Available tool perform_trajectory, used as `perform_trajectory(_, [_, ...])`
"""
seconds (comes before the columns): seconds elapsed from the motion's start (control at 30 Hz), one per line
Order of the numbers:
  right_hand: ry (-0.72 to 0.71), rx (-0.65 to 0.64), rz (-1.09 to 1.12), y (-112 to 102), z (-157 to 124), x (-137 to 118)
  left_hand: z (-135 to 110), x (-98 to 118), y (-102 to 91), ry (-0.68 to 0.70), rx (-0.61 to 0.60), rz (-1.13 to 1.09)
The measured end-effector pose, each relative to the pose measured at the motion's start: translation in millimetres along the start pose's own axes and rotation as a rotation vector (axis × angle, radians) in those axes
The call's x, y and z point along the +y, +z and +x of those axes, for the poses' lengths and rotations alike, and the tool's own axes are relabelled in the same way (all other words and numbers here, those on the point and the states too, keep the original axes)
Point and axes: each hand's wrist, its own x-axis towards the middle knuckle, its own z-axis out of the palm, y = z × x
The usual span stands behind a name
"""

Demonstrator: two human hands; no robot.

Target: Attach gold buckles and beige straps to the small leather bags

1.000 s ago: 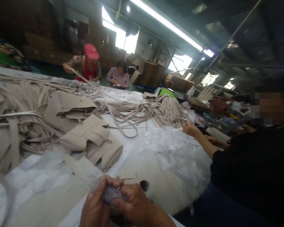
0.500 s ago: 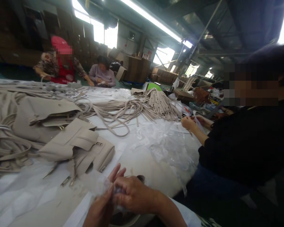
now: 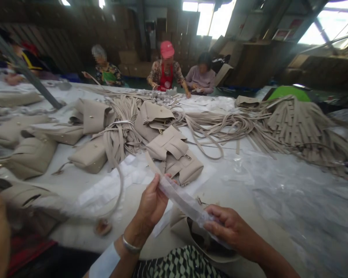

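A head-worn camera looked down at a long white work table (image 3: 75, 181) in a dim workshop. The person's left hand (image 3: 152, 200) was raised, palm turned inward, with its thumb and fingertips pinching the upper end of a clear plastic strip (image 3: 181, 200). The right hand (image 3: 230, 229) sat lower and nearer the body, its fingers curled in and pressed together around the strip's lower end. The strip ran taut on a slant between the 2 hands, just above the table's near edge. A silver bangle (image 3: 130, 246) circled the left wrist.

Directly under the strip, at the table's edge, lay an open beige bag (image 3: 178, 227), partly hidden by the right hand. Just beyond the left hand, 2 more folded beige bags (image 3: 174, 154) lay stacked against each other on white paper. Further beige bags (image 3: 31, 154) were scattered along the left side of the table. A tangle of long beige straps (image 3: 214, 127) ran across the middle, and a thick heap of shorter strap pieces (image 3: 295, 123) lay at the right. A crumpled clear plastic sheet (image 3: 292, 193) covered the right part of the table.

At the far side sat 3 other people: 1 in a red cap and red apron (image 3: 166, 73), 1 in a lilac top (image 3: 202, 77) and 1 with grey hair (image 3: 104, 69). Cardboard boxes (image 3: 127, 58) were stacked behind them.
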Motion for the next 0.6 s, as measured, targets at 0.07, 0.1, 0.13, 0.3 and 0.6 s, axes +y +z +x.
perform_trajectory(0.07, [0.011, 0.021, -0.058, -2, 3, -1, -2, 3, 2.0, 0.037, 0.046, -0.004])
perform_trajectory(0.1, [0.013, 0.025, -0.075, -4, 4, 0, -3, 4, 3.2, 0.054, 0.077, -0.021])
perform_trajectory(0.13, [0.015, 0.024, -0.083, -6, 4, 1, -4, 5, 4.5, 0.073, 0.113, -0.039])
perform_trajectory(0.3, [0.030, 0.002, -0.112, -22, -2, 11, -10, 4, 12.9, 0.138, 0.271, -0.080])
perform_trajectory(0.6, [-0.076, 0.062, -0.435, -48, -28, 43, -9, 8, 21.1, 0.192, 0.349, 0.002])
